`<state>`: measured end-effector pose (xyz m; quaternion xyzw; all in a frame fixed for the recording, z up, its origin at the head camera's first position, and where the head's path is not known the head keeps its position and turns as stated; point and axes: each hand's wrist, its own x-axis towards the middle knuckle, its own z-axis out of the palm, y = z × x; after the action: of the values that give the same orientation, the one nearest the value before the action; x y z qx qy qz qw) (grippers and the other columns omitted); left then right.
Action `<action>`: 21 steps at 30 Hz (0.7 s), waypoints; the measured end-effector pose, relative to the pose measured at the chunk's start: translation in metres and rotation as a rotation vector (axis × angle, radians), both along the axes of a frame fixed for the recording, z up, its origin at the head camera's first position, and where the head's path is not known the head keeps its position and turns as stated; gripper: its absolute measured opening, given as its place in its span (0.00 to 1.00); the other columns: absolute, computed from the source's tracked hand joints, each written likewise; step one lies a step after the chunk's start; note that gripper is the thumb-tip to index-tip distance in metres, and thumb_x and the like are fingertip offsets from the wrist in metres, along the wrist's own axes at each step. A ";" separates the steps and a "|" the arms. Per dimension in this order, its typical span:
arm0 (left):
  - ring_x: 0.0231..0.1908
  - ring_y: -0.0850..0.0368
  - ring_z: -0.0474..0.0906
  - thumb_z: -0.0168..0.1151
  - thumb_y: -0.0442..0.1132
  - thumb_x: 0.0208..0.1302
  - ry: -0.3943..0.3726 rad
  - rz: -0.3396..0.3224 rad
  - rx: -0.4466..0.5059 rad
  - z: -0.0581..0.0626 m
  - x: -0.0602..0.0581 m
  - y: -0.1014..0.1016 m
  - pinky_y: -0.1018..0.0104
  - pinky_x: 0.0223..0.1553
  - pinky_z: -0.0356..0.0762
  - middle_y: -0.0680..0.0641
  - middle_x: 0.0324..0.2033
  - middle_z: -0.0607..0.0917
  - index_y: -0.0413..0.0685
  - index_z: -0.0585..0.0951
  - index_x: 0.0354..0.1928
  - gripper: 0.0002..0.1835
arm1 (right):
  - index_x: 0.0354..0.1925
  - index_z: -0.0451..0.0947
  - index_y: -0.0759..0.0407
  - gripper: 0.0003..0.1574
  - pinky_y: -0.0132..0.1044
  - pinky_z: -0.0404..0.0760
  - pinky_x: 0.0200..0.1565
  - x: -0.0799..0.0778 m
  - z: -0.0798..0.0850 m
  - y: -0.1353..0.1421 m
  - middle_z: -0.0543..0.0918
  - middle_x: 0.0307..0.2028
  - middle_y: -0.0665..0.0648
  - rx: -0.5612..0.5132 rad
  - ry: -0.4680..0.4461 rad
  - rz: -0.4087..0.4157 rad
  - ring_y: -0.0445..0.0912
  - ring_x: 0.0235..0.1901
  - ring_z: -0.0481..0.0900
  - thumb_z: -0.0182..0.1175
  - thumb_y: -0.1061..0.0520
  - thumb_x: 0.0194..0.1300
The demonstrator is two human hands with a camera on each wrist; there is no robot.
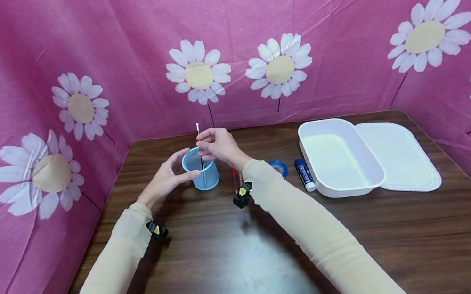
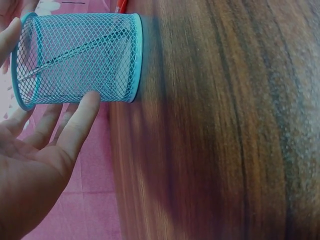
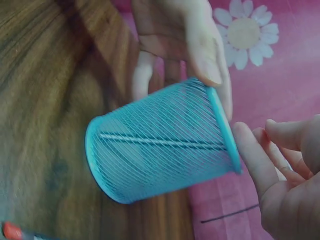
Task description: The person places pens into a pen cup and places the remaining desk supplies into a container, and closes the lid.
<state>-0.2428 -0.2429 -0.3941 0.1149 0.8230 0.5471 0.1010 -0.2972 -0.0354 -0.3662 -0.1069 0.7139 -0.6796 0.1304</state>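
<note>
A light blue mesh pen cup (image 1: 206,180) stands upright toward the back left of the table. My left hand (image 1: 168,176) holds it from the left, thumb at the rim (image 3: 224,130) and fingers along the side. Inside leans a slim dark pen (image 1: 197,128) with a white end; its shaft shows through the mesh in both wrist views. Over the cup's mouth, my right hand (image 1: 219,144) pinches the pen's upper part, its fingertips (image 3: 241,131) right at the rim. The exact contact is hidden behind those fingers in the right wrist view.
Under the right forearm lies something slim with a red end (image 1: 233,171). Farther right are a blue tape roll (image 1: 283,168), a blue glue stick (image 1: 302,171) and a white plastic box (image 1: 346,193), whose lid (image 1: 415,158) lies beside it. A pink flowered cloth (image 1: 230,5) hangs behind.
</note>
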 end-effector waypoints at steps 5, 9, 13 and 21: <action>0.65 0.45 0.69 0.74 0.45 0.63 0.002 0.007 0.003 -0.015 -0.009 -0.006 0.49 0.62 0.71 0.42 0.69 0.71 0.51 0.59 0.78 0.47 | 0.54 0.79 0.67 0.16 0.45 0.89 0.39 0.000 0.006 0.017 0.85 0.47 0.66 0.019 0.008 -0.039 0.60 0.43 0.87 0.65 0.62 0.70; 0.65 0.47 0.70 0.75 0.48 0.61 0.024 0.011 -0.001 -0.015 -0.009 -0.007 0.51 0.63 0.69 0.44 0.67 0.72 0.53 0.60 0.78 0.47 | 0.55 0.79 0.66 0.17 0.50 0.88 0.40 -0.001 0.004 0.030 0.84 0.44 0.63 0.056 0.004 -0.081 0.62 0.42 0.86 0.65 0.61 0.71; 0.65 0.45 0.70 0.75 0.46 0.62 0.016 0.010 0.016 -0.012 -0.007 -0.006 0.49 0.61 0.72 0.42 0.67 0.72 0.52 0.60 0.78 0.46 | 0.54 0.78 0.63 0.14 0.48 0.89 0.37 -0.003 -0.005 0.042 0.82 0.41 0.59 0.083 -0.025 -0.130 0.60 0.37 0.84 0.64 0.62 0.71; 0.64 0.39 0.69 0.73 0.38 0.63 -0.017 0.016 0.058 -0.011 -0.004 -0.003 0.49 0.55 0.81 0.37 0.67 0.71 0.46 0.58 0.78 0.46 | 0.64 0.71 0.63 0.26 0.44 0.89 0.34 -0.004 -0.032 0.060 0.80 0.44 0.60 0.136 -0.137 -0.141 0.56 0.37 0.81 0.64 0.64 0.70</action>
<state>-0.2471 -0.2455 -0.4055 0.1063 0.8067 0.5727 0.1001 -0.3008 0.0244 -0.3986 -0.0008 0.7537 -0.6427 0.1376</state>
